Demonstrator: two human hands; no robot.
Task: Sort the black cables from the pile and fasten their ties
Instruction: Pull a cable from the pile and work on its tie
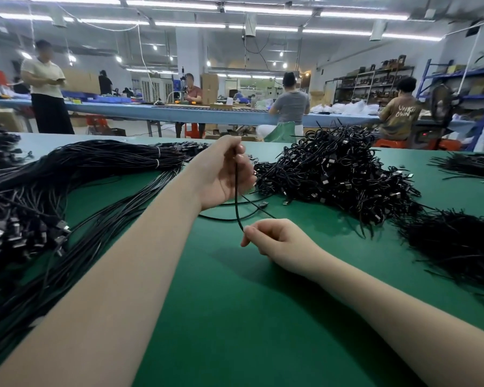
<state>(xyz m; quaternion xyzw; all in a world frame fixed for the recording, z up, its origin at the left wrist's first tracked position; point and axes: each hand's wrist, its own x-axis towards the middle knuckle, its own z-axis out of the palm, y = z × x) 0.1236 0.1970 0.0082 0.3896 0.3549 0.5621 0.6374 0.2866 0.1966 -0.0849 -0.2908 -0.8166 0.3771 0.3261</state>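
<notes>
Left hand grips one black cable up top; right hand pinches it lower down. Both over green table, w/ tangled pile just beyond.

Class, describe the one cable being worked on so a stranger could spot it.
Start at the green table, between its black cable heaps. One thin cable runs from the left hand down to the right hand. Unlike its neighbours, it is lifted, single and held.

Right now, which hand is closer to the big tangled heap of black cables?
Left. The left hand, raised and holding a single cable, sits right beside the heap's near edge. The right hand pinches the same cable lower down, nearer the person, with bare green table between it and the heap.
</notes>
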